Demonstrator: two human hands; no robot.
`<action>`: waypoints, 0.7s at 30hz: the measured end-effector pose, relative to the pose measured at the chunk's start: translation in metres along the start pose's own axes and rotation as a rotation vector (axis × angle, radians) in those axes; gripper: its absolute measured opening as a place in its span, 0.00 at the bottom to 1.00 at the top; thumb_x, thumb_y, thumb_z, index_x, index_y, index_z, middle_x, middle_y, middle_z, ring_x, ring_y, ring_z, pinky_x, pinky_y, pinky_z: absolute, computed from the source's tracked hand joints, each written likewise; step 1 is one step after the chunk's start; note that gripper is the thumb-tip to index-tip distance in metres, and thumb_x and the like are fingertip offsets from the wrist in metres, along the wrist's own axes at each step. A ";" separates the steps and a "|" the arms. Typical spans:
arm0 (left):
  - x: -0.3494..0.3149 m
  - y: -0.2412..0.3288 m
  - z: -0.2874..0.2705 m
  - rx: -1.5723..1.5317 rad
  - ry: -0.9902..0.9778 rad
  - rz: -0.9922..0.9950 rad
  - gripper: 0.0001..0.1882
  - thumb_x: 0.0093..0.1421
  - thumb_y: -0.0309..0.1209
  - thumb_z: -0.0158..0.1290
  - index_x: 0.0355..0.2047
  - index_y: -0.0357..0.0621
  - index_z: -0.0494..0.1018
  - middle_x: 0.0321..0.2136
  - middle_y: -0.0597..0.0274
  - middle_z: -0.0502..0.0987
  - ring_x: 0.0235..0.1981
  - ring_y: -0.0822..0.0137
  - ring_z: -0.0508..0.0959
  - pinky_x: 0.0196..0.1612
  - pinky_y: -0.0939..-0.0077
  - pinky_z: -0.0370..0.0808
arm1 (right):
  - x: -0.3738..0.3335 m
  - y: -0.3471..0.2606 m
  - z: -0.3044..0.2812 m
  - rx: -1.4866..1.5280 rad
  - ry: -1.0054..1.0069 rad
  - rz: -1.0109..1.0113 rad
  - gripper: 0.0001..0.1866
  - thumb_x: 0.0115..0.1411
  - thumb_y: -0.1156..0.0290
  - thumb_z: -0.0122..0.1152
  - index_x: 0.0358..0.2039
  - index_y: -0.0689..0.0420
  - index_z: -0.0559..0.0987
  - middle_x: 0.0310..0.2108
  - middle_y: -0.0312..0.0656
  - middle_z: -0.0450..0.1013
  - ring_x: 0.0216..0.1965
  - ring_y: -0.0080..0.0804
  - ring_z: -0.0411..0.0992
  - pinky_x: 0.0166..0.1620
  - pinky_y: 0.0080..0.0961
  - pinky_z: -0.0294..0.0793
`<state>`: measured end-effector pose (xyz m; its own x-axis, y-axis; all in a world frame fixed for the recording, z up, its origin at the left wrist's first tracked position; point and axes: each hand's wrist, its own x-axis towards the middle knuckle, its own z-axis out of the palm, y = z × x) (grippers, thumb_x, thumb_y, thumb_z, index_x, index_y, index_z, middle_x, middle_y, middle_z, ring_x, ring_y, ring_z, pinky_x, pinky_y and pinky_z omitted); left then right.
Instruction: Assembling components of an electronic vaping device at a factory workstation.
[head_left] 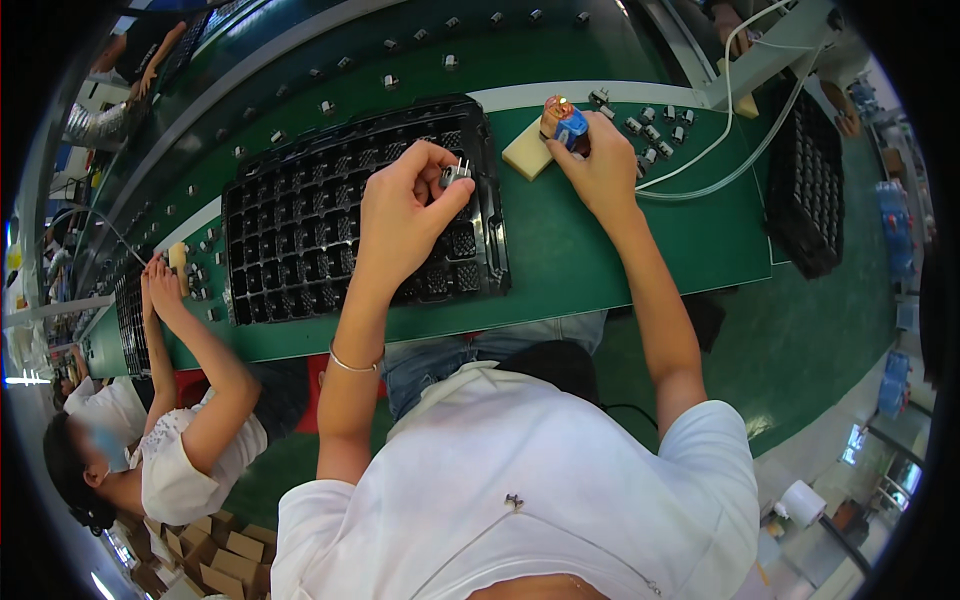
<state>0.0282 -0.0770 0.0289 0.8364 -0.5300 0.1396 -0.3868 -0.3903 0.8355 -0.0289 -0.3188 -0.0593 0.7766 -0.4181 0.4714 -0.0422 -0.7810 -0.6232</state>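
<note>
My left hand (405, 205) pinches a small silver component (457, 172) with thin pins pointing up, between thumb and fingertips. It is over the right part of a black plastic tray (497, 240) divided into many square pockets. Closed around a small blue-and-orange object (566, 124), my right hand (603, 165) is at the far side of the bench; what kind of object this is I cannot make out. Beside that hand a pale yellow sponge-like block (528, 152) lies on the green surface. Several similar silver components (650, 131) lie loose to the right of my right hand.
More components (390, 82) stand spaced along the green strip beyond the tray. A white cable and clear tube (725, 185) curve across the bench's right side. Dark stacked trays (808, 180) stand at the far right. A co-worker (195, 440) works at the left.
</note>
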 end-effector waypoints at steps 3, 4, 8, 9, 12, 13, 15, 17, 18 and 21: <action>-0.002 0.001 0.001 -0.009 0.014 -0.002 0.11 0.51 0.30 0.62 0.33 0.39 0.76 0.17 0.71 0.70 0.18 0.79 0.64 0.22 0.82 0.60 | 0.000 -0.001 0.000 -0.004 0.005 -0.003 0.18 0.50 0.64 0.71 0.37 0.60 0.79 0.28 0.41 0.74 0.25 0.32 0.75 0.31 0.27 0.73; -0.002 0.001 0.002 0.006 0.018 -0.005 0.11 0.51 0.30 0.63 0.33 0.40 0.76 0.17 0.71 0.70 0.18 0.79 0.64 0.22 0.82 0.60 | 0.000 -0.002 0.000 -0.002 -0.003 0.009 0.17 0.50 0.64 0.71 0.37 0.60 0.79 0.28 0.41 0.74 0.25 0.32 0.75 0.31 0.27 0.73; -0.002 -0.001 0.003 0.013 0.024 0.009 0.11 0.51 0.31 0.63 0.33 0.41 0.76 0.17 0.71 0.70 0.18 0.79 0.64 0.23 0.82 0.60 | -0.001 -0.003 -0.001 -0.017 -0.002 0.003 0.18 0.50 0.64 0.71 0.37 0.60 0.79 0.28 0.41 0.74 0.25 0.33 0.75 0.31 0.28 0.73; -0.002 0.000 0.002 0.014 0.023 0.010 0.11 0.51 0.31 0.63 0.33 0.41 0.76 0.17 0.71 0.70 0.18 0.79 0.64 0.23 0.82 0.60 | -0.001 -0.004 -0.001 -0.009 -0.004 0.003 0.18 0.50 0.64 0.71 0.37 0.60 0.79 0.28 0.41 0.74 0.25 0.33 0.75 0.31 0.28 0.73; -0.002 0.002 0.002 0.032 0.017 -0.008 0.11 0.51 0.31 0.63 0.33 0.41 0.76 0.18 0.71 0.70 0.18 0.79 0.64 0.23 0.82 0.60 | -0.002 -0.001 -0.001 -0.001 0.002 -0.002 0.18 0.49 0.64 0.71 0.37 0.60 0.79 0.28 0.41 0.74 0.25 0.34 0.75 0.31 0.29 0.73; -0.002 0.001 0.003 0.026 0.019 -0.006 0.11 0.51 0.31 0.63 0.33 0.41 0.76 0.18 0.71 0.70 0.18 0.79 0.64 0.23 0.82 0.60 | -0.002 -0.001 -0.001 0.001 0.007 -0.010 0.18 0.49 0.64 0.71 0.37 0.60 0.79 0.28 0.41 0.74 0.25 0.34 0.75 0.31 0.29 0.73; -0.002 0.001 0.003 0.021 0.019 -0.003 0.11 0.51 0.31 0.63 0.33 0.41 0.76 0.18 0.71 0.70 0.18 0.79 0.64 0.23 0.82 0.60 | -0.002 -0.001 -0.001 -0.011 0.011 -0.013 0.18 0.49 0.64 0.71 0.37 0.60 0.79 0.28 0.41 0.74 0.25 0.35 0.75 0.31 0.30 0.73; -0.002 0.002 0.002 0.038 0.017 -0.011 0.11 0.51 0.31 0.63 0.33 0.41 0.76 0.18 0.72 0.70 0.18 0.79 0.64 0.23 0.82 0.60 | -0.002 -0.001 0.000 -0.022 0.014 -0.015 0.18 0.49 0.64 0.72 0.37 0.60 0.79 0.28 0.41 0.74 0.25 0.35 0.75 0.31 0.30 0.73; -0.002 0.002 0.003 0.038 0.016 -0.011 0.11 0.51 0.31 0.63 0.33 0.41 0.76 0.18 0.72 0.70 0.18 0.79 0.64 0.23 0.82 0.60 | -0.002 -0.001 0.000 -0.015 0.018 -0.019 0.18 0.49 0.64 0.72 0.37 0.60 0.79 0.28 0.41 0.74 0.25 0.35 0.75 0.31 0.30 0.73; -0.001 0.002 0.004 0.020 0.019 -0.005 0.11 0.51 0.31 0.63 0.33 0.41 0.76 0.18 0.72 0.70 0.18 0.80 0.64 0.23 0.82 0.60 | -0.002 0.000 -0.001 -0.013 0.014 -0.008 0.18 0.49 0.64 0.72 0.36 0.60 0.79 0.28 0.41 0.74 0.25 0.36 0.75 0.31 0.30 0.73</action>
<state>0.0248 -0.0800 0.0287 0.8454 -0.5138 0.1459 -0.3902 -0.4076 0.8256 -0.0312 -0.3180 -0.0594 0.7681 -0.4178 0.4853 -0.0441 -0.7905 -0.6108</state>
